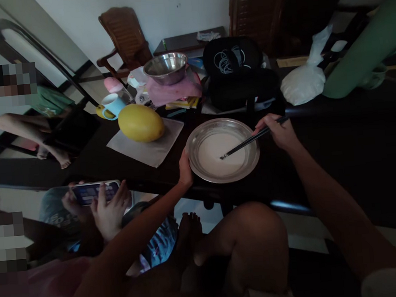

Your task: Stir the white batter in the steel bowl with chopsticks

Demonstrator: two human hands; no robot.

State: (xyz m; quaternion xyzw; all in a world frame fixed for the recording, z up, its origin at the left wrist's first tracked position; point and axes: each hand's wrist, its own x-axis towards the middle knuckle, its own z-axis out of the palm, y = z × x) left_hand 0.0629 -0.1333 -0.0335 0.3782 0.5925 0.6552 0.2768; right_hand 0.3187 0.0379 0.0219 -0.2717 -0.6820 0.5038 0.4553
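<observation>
A round metal bowl [254, 157] stands on the dark table, with a pale, milky liquid [215, 154] in it. My left hand [185, 169] grips the bowl's left rim, fingers against its outer side. In my right hand [275, 131] is a pair of dark chopsticks [248, 141], held slantwise above the bowl's right side. Their tips dip into the liquid near the middle. Behind my left hand, a large yellow melon [140, 122] lies on a pale square cloth [150, 156].
Behind the bowl are a black case [240, 80], a smaller steel bowl [166, 68] on pink cloth, and a light blue mug [111, 106]. A tied bag of white powder [303, 84] and a green cylinder [362, 46] stand right. At left, another person's hands hold a phone [96, 193].
</observation>
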